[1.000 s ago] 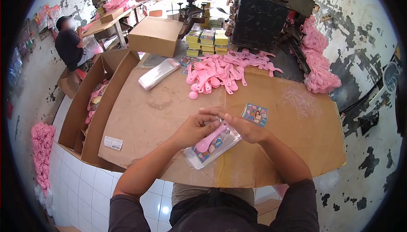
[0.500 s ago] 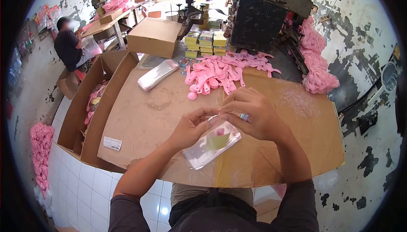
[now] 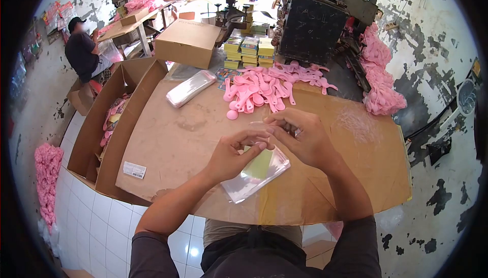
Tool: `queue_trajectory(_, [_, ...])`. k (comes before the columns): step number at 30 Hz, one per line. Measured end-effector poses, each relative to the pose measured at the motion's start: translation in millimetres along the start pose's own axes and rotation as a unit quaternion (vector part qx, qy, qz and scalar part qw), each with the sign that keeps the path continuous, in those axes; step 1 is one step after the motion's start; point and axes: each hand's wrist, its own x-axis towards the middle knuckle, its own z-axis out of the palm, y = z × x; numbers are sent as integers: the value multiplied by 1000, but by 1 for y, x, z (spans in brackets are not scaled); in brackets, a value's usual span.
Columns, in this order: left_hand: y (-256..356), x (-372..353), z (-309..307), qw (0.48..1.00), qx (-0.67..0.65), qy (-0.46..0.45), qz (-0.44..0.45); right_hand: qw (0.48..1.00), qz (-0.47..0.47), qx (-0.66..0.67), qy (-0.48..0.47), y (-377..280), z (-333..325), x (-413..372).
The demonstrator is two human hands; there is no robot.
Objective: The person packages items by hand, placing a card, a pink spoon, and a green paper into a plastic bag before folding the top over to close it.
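Observation:
My left hand (image 3: 235,155) is closed, thumb and fingers pinching the top edge of a clear plastic bag with a pale green card (image 3: 258,166) in it. Just to the right, my right hand (image 3: 301,134) is closed too, its fingertips on a thin clear strip (image 3: 258,123) that stretches left above my left fingers. Beneath both hands lies a stack of clear plastic bags (image 3: 244,189) on the cardboard-covered table (image 3: 173,151). Beyond the hands is a heap of pink plastic spoons (image 3: 254,90). What sits inside my curled right fingers is hidden.
Another pack of clear bags (image 3: 190,88) lies back left. Stacked cards (image 3: 249,49) stand behind the spoons, beside a black machine (image 3: 315,26). A tangle of clear strips (image 3: 358,125) is at right. A long open carton (image 3: 109,125) borders the left edge. A person (image 3: 81,52) sits far left.
My hands have drawn slightly apart, the right one shifting a little up with the clear strip. The card in the bag now shows plain pale green, without the pink patch visible before.

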Motion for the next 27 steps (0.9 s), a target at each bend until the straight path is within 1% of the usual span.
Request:
queue_trajectory(1, [-1,0,0,1000,-22,4,-22,1000,-8,-7,17,1,3,0])
queue_trajectory(2, [-1,0,-1,998,-45,8,-43,996,-54,-34,55,7,8,1])
queue_trajectory(4, [2,-1,-1,997,-57,4,-58,976,-147,-89,131,16,17,3])
queue_trajectory(5, [3,-1,-1,996,-63,1,-65,969,-169,-130,123,16,18,3])
queue_trajectory(7, [-2,-2,3,997,-53,22,-44,948,-209,-214,108,9,20,0])
queue_trajectory(8, [-4,-3,4,998,-47,31,-34,942,-213,-233,109,9,24,-1])
queue_trajectory(11, [-3,-7,6,999,20,35,-31,921,-228,-296,108,9,34,0])
queue_trajectory(13, [-4,-7,4,993,114,36,-9,902,-244,-340,101,9,35,1])
queue_trajectory(14, [-4,-7,3,986,161,36,2,897,-244,-357,88,11,37,1])
queue_trajectory(16, [-4,-6,3,980,194,23,21,886,-244,-390,62,18,40,1])
queue_trajectory(17, [-4,-6,4,977,210,16,30,896,-230,-373,70,20,40,1])
queue_trajectory(20, [-11,-7,8,982,186,1,37,927,-171,-320,96,35,33,5])
queue_trajectory(22, [-11,-7,6,993,119,-5,-11,945,-116,-285,111,59,4,0])
queue_trajectory(23, [-10,-6,4,996,85,-8,-34,986,-25,-141,83,60,-14,-3])
queue_trajectory(24, [-9,-4,2,998,40,-3,-50,996,68,7,51,58,-35,-9])
queue_trajectory(25, [-8,-1,-1,998,-5,2,-65,977,172,123,8,54,-60,-18])
queue_trajectory(26, [-6,0,-4,995,-50,6,-81,932,272,237,-35,57,-86,-30])
queue_trajectory(27, [-6,1,-6,995,-57,4,-84,914,257,314,-15,83,-111,-46])
